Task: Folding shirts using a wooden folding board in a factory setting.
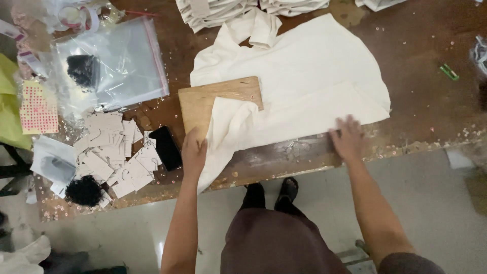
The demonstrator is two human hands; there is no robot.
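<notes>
Nearest us, our left hand (194, 152) rests on the near end of the wooden board (219, 101), fingers curled over the edge of the cream garment (299, 86) where a fold of it hangs off the table edge; we pinch that cloth against the board. Our right hand (348, 138) lies flat and spread on the garment's lower hem, palm down, pressing the fabric to the worn brown table (421, 101) without gripping it.

The garment is spread across the middle of the table, partly draped over the board, which pokes out from under it on the left. Just left of the board lies a black phone (165, 147), touching a scatter of pale cardboard tags (114, 152). Beyond those sits a clear zip bag (122, 61) with a dark bundle inside. At the far edge we see a stack of folded cream garments (213, 11), and well to the right a small green object (449, 72).
</notes>
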